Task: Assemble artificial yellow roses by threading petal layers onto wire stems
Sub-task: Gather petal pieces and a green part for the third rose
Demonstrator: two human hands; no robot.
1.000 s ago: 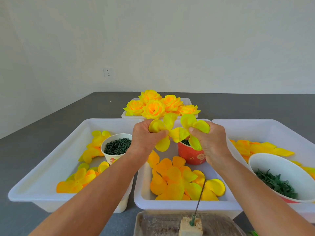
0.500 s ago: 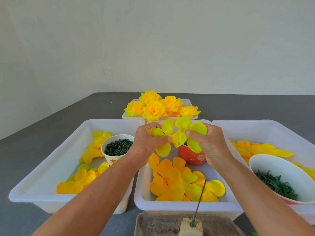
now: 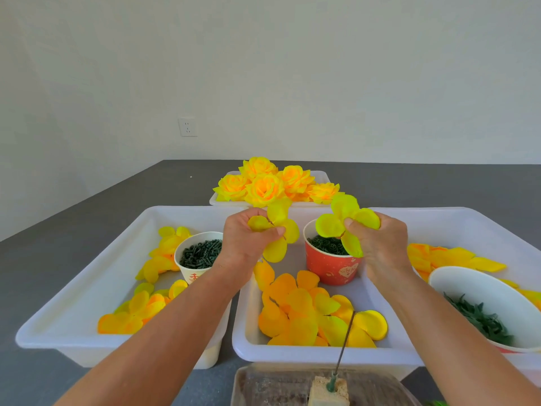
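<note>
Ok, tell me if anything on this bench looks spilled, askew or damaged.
Nothing looks spilled or damaged. Only the wire stem stands out: it leans right from its foam block. Left hand and right hand each pinch a petal layer.

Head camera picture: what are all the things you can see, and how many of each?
Trays: four, white, three in a front row, one behind.
Finished roses: about five, yellow-orange, in the back tray.
Loose petal layers: many, yellow and orange, in the three front trays.
White cup: one, dark green pieces inside, left tray.
Red cup: one, dark green rings inside, middle tray.
White bowl: one, green pieces inside, right tray.
Wire stem: one, dark, standing in a tan block, bottom centre.
Wall socket: one, white.
Left hand: pinches a yellow petal layer.
Right hand: pinches another petal layer.
</note>
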